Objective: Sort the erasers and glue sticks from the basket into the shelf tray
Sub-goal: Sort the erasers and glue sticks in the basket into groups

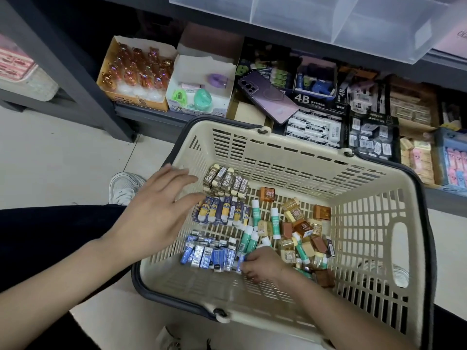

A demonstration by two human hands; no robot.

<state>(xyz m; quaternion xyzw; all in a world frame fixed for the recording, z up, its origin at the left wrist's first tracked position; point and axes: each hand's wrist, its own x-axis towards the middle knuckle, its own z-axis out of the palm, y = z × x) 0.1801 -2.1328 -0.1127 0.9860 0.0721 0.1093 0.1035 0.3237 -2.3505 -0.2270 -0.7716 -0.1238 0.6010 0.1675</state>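
A cream plastic basket (366,236) with a dark handle sits on the floor in front of me. Inside lie rows of erasers: brown 2B ones (227,181), navy-and-yellow ones (222,210) and blue-silver ones (209,253). Green-and-white glue sticks (249,238) and a heap of amber and brown erasers (303,233) fill the right side. My left hand (156,213) hovers over the basket's left rim with fingers spread, holding nothing. My right hand (262,265) is down in the basket, fingers curled round blue-silver erasers at the row's right end.
The low shelf (151,114) behind the basket holds open boxes of stationery: orange figures (136,69), 4B eraser packs (313,130), pink erasers at far right. A purple phone (267,97) lies there. A clear divided tray (328,18) juts out above. My shoe (123,185) is left of the basket.
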